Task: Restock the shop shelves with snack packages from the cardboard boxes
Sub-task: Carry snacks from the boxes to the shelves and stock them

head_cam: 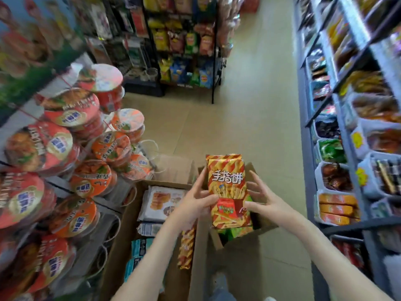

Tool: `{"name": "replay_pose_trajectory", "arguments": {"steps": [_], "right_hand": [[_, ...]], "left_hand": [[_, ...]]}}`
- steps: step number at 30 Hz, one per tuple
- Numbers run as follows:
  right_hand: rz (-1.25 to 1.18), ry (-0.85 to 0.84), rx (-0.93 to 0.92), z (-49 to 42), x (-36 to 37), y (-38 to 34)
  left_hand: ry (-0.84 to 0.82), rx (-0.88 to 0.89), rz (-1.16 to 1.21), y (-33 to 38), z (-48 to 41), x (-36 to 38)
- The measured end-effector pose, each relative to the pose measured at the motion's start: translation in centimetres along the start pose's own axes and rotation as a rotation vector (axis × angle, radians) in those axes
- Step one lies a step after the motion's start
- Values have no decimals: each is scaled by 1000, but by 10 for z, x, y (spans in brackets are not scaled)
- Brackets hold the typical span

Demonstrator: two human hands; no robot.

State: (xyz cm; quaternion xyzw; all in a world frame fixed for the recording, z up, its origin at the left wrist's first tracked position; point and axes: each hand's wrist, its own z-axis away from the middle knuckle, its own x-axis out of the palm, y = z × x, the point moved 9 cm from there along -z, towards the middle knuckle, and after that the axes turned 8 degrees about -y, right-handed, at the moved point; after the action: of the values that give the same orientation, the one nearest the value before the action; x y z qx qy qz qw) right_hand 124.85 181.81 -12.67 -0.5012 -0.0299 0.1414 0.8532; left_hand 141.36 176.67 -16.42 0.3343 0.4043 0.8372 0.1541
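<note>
Above the cardboard box (243, 253), our left hand (195, 203) grips a snack package (227, 187), right hand (262, 200) spread wide alongside; shelving it should follow.

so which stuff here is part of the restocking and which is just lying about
In the job: snack packet, left hand gripping it, right hand at its edge, cardboard boxes, shelf on the right.
Just lying about: noodle bowls, crisp rack.

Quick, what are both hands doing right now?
Left hand: holds the snack packet, thumb on its front.
Right hand: open, fingers spread at the packet's right edge.
</note>
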Motion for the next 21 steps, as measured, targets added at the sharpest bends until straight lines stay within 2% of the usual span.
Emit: {"name": "replay_pose_trajectory", "arguments": {"steps": [7,13,17,19,21], "right_hand": [[-84,198,-151,105,-106,-27],[-17,483,-330,209,-188,-46],[12,629,-433,291,-229,-64],[56,768,-442,337,-246,-74],[167,1006,-467,399,-263,-82]], "left_hand": [[-349,68,-93,50,-52,164],[-533,178,-224,87,-83,299],[-645,212,-181,104,-91,392],[-713,239,-158,114,-89,441],[-774,264,-166,123,-90,499]]}}
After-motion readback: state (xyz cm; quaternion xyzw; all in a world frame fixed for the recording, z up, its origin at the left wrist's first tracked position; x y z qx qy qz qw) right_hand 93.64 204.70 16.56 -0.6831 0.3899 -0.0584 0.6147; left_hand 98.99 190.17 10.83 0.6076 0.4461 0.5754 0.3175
